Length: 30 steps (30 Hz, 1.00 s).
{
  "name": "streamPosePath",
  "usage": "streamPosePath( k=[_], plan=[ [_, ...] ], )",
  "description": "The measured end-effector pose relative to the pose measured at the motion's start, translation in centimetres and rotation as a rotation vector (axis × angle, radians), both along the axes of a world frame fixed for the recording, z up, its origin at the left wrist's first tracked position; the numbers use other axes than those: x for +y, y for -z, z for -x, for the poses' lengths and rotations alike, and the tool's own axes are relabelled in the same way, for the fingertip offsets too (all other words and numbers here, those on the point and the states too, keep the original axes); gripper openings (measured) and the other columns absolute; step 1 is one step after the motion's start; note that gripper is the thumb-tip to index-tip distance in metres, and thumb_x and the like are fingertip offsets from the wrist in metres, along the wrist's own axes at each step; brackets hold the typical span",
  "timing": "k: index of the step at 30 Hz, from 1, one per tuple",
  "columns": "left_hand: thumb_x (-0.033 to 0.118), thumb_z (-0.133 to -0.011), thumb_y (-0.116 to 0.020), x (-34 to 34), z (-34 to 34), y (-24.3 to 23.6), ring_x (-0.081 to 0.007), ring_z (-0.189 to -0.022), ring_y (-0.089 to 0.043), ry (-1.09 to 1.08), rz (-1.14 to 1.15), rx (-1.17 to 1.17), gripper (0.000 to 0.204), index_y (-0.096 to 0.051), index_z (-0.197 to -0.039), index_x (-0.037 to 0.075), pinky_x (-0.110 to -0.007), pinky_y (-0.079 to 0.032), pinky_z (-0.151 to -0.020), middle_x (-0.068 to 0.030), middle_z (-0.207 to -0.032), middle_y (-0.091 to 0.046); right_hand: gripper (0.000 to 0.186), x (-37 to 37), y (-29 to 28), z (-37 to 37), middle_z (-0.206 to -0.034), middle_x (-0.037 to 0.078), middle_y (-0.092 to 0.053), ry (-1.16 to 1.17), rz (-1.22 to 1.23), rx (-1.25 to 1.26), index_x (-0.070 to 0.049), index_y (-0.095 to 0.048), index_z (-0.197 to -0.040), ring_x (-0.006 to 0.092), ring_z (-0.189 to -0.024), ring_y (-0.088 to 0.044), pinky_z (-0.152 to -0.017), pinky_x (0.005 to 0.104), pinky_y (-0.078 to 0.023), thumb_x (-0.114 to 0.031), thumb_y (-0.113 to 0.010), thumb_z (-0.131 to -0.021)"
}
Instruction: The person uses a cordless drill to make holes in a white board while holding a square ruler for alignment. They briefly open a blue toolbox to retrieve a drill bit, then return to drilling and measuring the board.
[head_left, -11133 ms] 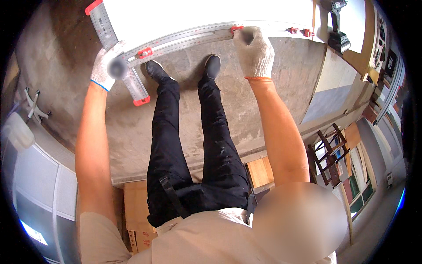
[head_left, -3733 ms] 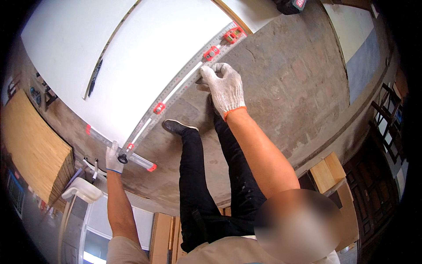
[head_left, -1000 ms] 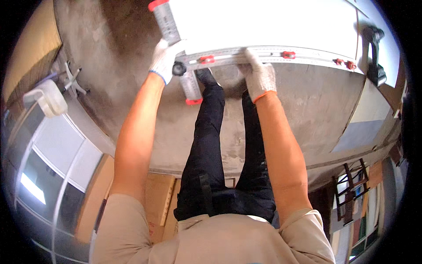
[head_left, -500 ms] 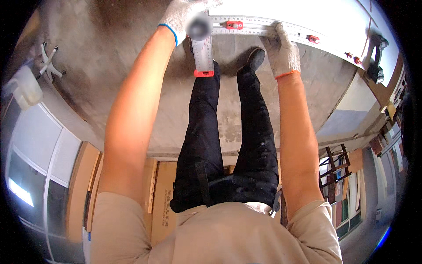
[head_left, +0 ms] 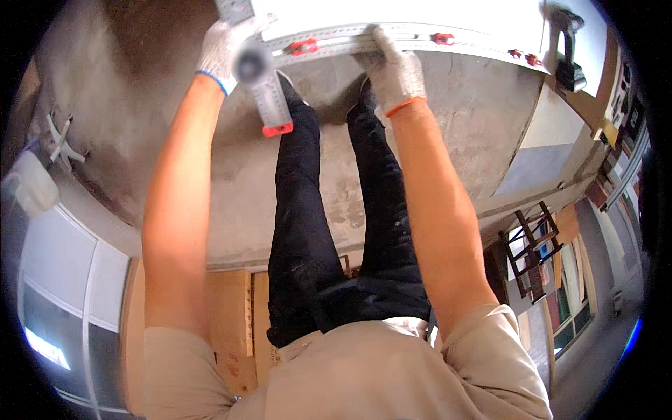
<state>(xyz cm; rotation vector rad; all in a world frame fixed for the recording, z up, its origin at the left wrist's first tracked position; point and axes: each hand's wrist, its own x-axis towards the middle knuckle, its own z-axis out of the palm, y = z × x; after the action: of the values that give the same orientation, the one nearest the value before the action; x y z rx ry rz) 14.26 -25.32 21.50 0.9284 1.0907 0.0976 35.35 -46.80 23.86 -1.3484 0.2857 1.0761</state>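
A long metal T-square ruler (head_left: 343, 43) with red sliders lies along the near edge of a white board (head_left: 420, 12). Its shorter crosspiece (head_left: 271, 101) sticks out toward me past the edge, ending in a red cap, and a dark round knob (head_left: 252, 63), blurred, sits at the joint. My left hand (head_left: 222, 50), in a pale knit glove with a blue cuff, closes over the crosspiece beside the knob. Between two red sliders, my gloved right hand (head_left: 393, 75) pinches the ruler, thumb on top and the other fingers largely hidden beneath.
A black cordless power tool (head_left: 565, 50) rests on the board at the far right. Below is a concrete floor (head_left: 462, 133), where my legs stand. A white-legged stand (head_left: 64, 143) is at the left, a dark metal frame (head_left: 532, 248) at the lower right, and wooden panels (head_left: 231, 308) behind me.
My view has shifted, so the hands and ruler appear further left. The crosspiece now slants, and its far end shows beyond my left hand. Both hands keep their places along the ruler.
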Motion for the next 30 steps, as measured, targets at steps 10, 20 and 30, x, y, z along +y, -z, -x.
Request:
streamPosePath(
  k=[10,20,30],
  plan=[
    [0.036,-0.092,-0.083,-4.0,-4.6,-8.9,-0.0315,-0.134,-0.06,0.309,-1.296,0.317,0.061,-0.065,-0.137,-0.001,-0.044,-0.043,-0.12,-0.0187,-0.143,-0.064,0.045,0.2,-1.7,-1.0,-0.124,0.016,-0.07,0.003,0.035,0.112,0.008,-0.066,-0.13,0.029,-0.112,-0.07,-0.097,0.0451,-0.064,-0.021,-0.078,-0.097],
    [0.01,-0.086,-0.079,-9.6,-11.3,-5.9,-0.036,-0.157,-0.038,0.991,-1.333,0.14,0.074,-0.053,-0.155,0.004,-0.052,-0.026,-0.131,-0.0164,-0.166,-0.046,0.047,-0.1,-0.3,-1.1,-0.109,0.019,-0.076,-0.034,0.069,0.064,0.015,-0.071,-0.114,0.0273,-0.096,-0.076,-0.079,0.04,-0.064,-0.023,-0.084,-0.089],
    [0.016,-0.088,-0.081,-9.7,-12.1,-6.9,-0.037,-0.156,-0.038,1.036,-1.33,0.207,0.069,-0.057,-0.152,0.004,-0.052,-0.026,-0.131,-0.0173,-0.164,-0.047,0.05,-6.1,-1.4,-11.4,-0.129,0.015,-0.065,0.301,-0.141,0.282,0.006,-0.059,-0.134,0.0271,-0.118,-0.067,-0.104,0.044,-0.059,-0.027,-0.073,-0.1]
  ],
)
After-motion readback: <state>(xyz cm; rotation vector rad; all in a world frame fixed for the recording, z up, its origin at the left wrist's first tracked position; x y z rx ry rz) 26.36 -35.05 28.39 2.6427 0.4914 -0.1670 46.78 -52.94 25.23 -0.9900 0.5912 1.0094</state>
